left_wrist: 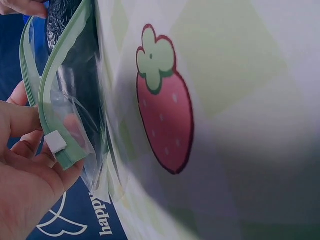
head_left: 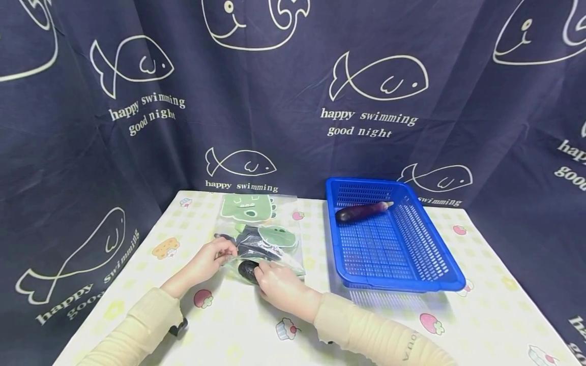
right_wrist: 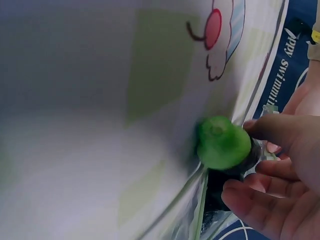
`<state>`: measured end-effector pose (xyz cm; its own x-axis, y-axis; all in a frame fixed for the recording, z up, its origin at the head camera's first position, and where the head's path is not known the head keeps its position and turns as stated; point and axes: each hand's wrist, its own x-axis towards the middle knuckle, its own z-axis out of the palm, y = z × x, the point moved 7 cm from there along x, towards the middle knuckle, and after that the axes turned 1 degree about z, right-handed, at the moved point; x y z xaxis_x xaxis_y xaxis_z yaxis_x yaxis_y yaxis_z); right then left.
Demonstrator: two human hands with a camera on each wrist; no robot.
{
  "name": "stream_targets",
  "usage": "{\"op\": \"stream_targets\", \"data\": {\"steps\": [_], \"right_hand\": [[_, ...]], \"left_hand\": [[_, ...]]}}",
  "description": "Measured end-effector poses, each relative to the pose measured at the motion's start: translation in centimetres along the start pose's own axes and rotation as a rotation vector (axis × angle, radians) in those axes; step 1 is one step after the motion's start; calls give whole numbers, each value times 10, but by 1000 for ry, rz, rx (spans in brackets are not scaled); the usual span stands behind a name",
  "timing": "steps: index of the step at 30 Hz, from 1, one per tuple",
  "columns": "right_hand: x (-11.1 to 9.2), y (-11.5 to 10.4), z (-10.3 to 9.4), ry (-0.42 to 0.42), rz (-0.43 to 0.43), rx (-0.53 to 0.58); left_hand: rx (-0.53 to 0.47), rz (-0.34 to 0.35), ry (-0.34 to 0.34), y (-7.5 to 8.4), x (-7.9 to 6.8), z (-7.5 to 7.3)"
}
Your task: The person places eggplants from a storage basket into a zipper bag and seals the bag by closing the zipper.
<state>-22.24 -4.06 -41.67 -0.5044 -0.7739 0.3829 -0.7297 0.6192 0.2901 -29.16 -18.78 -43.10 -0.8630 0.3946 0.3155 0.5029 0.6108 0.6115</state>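
Observation:
A clear zip bag (head_left: 247, 208) with green dinosaur prints lies on the table, its mouth toward me. With thumb and fingers my left hand (head_left: 215, 259) pinches one end of the green zip strip (left_wrist: 48, 82), close to the white slider (left_wrist: 55, 142). My right hand (head_left: 284, 284) grips a dark, bumpy-skinned vegetable (head_left: 247, 271) at the bag's mouth; its rounded green end (right_wrist: 223, 143) faces the right wrist camera. Its exact kind I cannot tell. Inside the bag sit dark things (head_left: 252, 244), partly hidden by the print, with a bit of green beside them.
Right of the bag stands a blue perforated basket (head_left: 403, 284) holding a long purple eggplant (head_left: 361, 212). The tablecloth (head_left: 247, 330) is printed with strawberries and cupcakes. Behind the table hangs a dark blue curtain (head_left: 297, 91) with fish drawings.

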Motion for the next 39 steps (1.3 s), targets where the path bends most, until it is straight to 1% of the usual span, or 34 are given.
{"op": "stream_targets", "data": {"steps": [4,7,10,15,19,23,32,39], "right_hand": [[-5,4,-1,-49,-2,51],[-10,7,-2,-83,-19,82],[-19,9,-5,-92,-64,90],[-33,10,-11,-71,-157,88],[-43,8,-11,-105,-211,84],[-51,5,-7,-135,-244,89],[-57,2,-3,-152,-247,112],[-56,3,-2,-152,-233,75]], "left_hand": [[2,12,6,1,0,0],[3,17,8,2,0,0],[4,17,8,1,0,0],[5,2,1,1,-1,0],[6,7,0,3,-1,0],[8,6,0,4,0,0],[6,7,-5,-1,0,1],[-1,12,-5,0,-1,0]]}}
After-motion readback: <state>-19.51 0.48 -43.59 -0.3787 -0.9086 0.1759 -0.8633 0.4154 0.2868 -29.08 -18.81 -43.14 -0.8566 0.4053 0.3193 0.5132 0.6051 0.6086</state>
